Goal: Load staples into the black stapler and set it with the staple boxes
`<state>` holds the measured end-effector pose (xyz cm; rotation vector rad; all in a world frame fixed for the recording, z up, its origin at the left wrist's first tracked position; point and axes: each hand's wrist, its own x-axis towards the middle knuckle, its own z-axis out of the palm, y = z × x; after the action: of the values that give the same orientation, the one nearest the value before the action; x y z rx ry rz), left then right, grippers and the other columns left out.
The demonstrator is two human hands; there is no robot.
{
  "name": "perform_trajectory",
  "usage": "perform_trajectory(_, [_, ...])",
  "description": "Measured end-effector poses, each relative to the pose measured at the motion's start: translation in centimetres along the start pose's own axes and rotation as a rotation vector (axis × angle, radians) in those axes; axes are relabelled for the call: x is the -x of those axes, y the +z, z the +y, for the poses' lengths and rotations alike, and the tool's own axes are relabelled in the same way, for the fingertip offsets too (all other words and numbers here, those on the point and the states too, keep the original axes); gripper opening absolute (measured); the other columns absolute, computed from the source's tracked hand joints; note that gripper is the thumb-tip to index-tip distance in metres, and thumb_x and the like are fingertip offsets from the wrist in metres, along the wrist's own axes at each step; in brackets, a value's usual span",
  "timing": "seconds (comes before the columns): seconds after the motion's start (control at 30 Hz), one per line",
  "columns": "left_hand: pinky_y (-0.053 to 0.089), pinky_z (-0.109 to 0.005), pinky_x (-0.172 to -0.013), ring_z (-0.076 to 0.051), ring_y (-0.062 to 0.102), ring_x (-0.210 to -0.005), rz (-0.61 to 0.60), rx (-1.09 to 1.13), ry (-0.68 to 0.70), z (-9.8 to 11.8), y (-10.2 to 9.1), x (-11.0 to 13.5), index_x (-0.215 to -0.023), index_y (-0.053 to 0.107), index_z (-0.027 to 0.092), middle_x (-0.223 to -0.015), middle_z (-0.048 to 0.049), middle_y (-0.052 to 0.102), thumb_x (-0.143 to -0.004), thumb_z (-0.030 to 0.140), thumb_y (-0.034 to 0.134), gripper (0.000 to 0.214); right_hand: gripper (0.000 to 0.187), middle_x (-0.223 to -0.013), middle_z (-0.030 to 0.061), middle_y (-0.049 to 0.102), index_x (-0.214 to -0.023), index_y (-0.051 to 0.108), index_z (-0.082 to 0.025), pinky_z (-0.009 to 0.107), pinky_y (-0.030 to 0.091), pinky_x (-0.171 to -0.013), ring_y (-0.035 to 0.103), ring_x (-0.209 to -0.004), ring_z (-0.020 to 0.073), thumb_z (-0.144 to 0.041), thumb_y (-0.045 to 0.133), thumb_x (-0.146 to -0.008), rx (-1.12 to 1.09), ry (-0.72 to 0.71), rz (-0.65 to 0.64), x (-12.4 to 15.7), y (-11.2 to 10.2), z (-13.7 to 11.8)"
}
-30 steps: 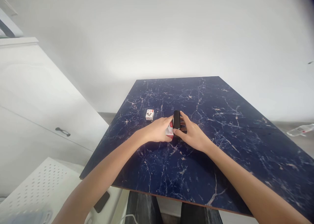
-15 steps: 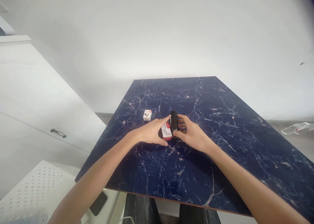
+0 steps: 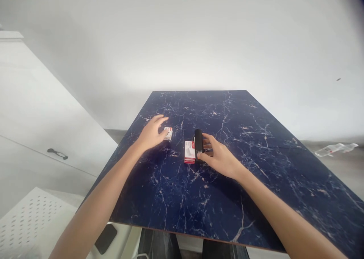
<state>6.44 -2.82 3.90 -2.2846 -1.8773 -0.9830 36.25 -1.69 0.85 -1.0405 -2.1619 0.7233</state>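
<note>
My left hand (image 3: 152, 133) reaches over the left part of the table, thumb and fingers spread apart. Its thumb is at a small white box (image 3: 168, 133) with red print; I cannot tell if they touch. My right hand (image 3: 220, 155) has its fingers and thumb closed round a black oblong object (image 3: 198, 141), which stands along the right side of a red-and-white box (image 3: 189, 151). What kind of thing the black object is does not show. The red-and-white box lies on the table between my hands.
The dark blue marbled table (image 3: 182, 198) reaches to the white wall. A white cabinet (image 3: 34, 115) with a dark handle is at left. Below it are a perforated white surface (image 3: 31, 213) and a dark flat phone-like object (image 3: 105, 239). Clear crumpled plastic (image 3: 337, 149) lies beyond the table at right.
My left hand has left the red-and-white box and moved left and away from me to the small white box, opening wider. My right hand stays on the black object.
</note>
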Motion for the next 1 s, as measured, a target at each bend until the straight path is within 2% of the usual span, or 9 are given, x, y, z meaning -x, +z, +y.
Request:
perform_trajectory(0.07, [0.049,-0.048,-0.108,-0.028,0.066,-0.119,-0.080,0.007,-0.072,-2.0,0.4,0.0,-0.146,0.058,0.024,-0.167,-0.0115,0.034,-0.100,0.035,0.052,0.048,0.069,-0.138,0.0156,0.062,-0.153,0.038,-0.021,0.047,0.059,-0.099,0.066,-0.120,0.0295,-0.032,0.065,-0.090,-0.002,0.005,-0.005,0.0,0.0,-0.1])
perform_trajectory(0.13, [0.050,-0.047,-0.108,-0.027,0.067,-0.119,-0.141,0.107,-0.065,-2.6,1.7,-0.3,-0.146,0.058,0.025,-0.163,-0.0093,0.043,-0.101,0.034,0.048,0.046,0.069,-0.137,0.0163,0.062,-0.154,0.037,-0.020,0.047,0.060,-0.097,0.067,-0.118,0.0294,-0.033,0.064,-0.091,-0.009,0.008,-0.013,0.0,0.0,-0.1])
perform_trajectory(0.3, [0.051,-0.041,-0.109,-0.026,0.066,-0.122,-0.130,0.309,0.060,1.3,5.8,-1.7,-0.133,0.068,0.021,-0.152,-0.0086,0.057,-0.100,0.031,0.052,0.039,0.070,-0.134,0.0158,0.063,-0.152,0.039,-0.020,0.047,0.060,-0.095,0.068,-0.114,0.0291,-0.031,0.067,-0.089,-0.031,-0.011,0.009,-0.2,0.2,0.3])
perform_trajectory(0.4, [0.040,-0.044,-0.119,-0.027,0.056,-0.137,-0.174,0.356,0.087,3.2,6.0,-1.9,-0.132,0.069,0.020,-0.148,-0.0089,0.060,-0.105,0.038,0.040,0.043,0.072,-0.135,0.0156,0.063,-0.151,0.040,-0.020,0.047,0.060,-0.095,0.069,-0.113,0.0289,-0.032,0.070,-0.087,-0.054,-0.019,0.012,-0.3,0.3,0.8])
perform_trajectory(0.5, [0.031,-0.053,-0.124,-0.031,0.038,-0.151,-0.338,0.368,0.050,2.6,4.2,-1.1,-0.154,0.049,0.028,-0.164,-0.0072,0.042,-0.105,0.056,0.035,0.058,0.071,-0.139,0.0150,0.061,-0.152,0.039,-0.022,0.048,0.058,-0.097,0.068,-0.116,0.0288,-0.036,0.069,-0.089,-0.073,-0.020,0.011,-0.4,0.3,1.1])
perform_trajectory(0.63, [0.026,-0.068,-0.121,-0.045,0.002,-0.159,-0.495,0.197,0.174,0.9,2.9,0.5,-0.166,0.008,0.041,-0.175,-0.0048,0.003,-0.071,0.074,0.078,0.123,0.065,-0.143,0.0145,0.059,-0.151,0.041,-0.023,0.049,0.058,-0.098,0.067,-0.118,0.0289,-0.039,0.064,-0.093,-0.095,-0.009,0.031,-0.5,0.4,1.2])
perform_trajectory(0.7, [0.024,-0.069,-0.122,-0.047,0.003,-0.158,-0.474,0.150,0.233,0.8,3.7,1.0,-0.167,0.005,0.038,-0.175,-0.0074,0.005,-0.061,0.075,0.084,0.137,0.064,-0.141,0.0144,0.060,-0.150,0.042,-0.022,0.048,0.058,-0.098,0.067,-0.117,0.0282,-0.037,0.064,-0.092,-0.102,-0.008,0.038,-0.6,0.5,1.2])
perform_trajectory(0.87, [0.023,-0.062,-0.124,-0.043,0.024,-0.154,-0.289,0.125,0.329,1.8,6.6,0.2,-0.167,0.013,0.029,-0.169,-0.0142,0.027,-0.068,0.071,0.081,0.127,0.062,-0.132,0.0117,0.066,-0.145,0.047,-0.021,0.041,0.059,-0.093,0.071,-0.105,0.0241,-0.029,0.065,-0.086,-0.130,0.012,0.101,-0.7,0.8,1.1])
perform_trajectory(1.0, [0.022,-0.062,-0.122,-0.044,0.029,-0.150,-0.285,0.041,0.309,3.2,8.2,-1.6,-0.167,0.011,0.022,-0.164,-0.0198,0.032,-0.068,0.080,0.074,0.131,0.060,-0.126,0.0102,0.069,-0.143,0.050,-0.021,0.038,0.058,-0.089,0.071,-0.101,0.0234,-0.025,0.062,-0.084,-0.069,0.044,0.179,-0.9,-0.3,1.6])
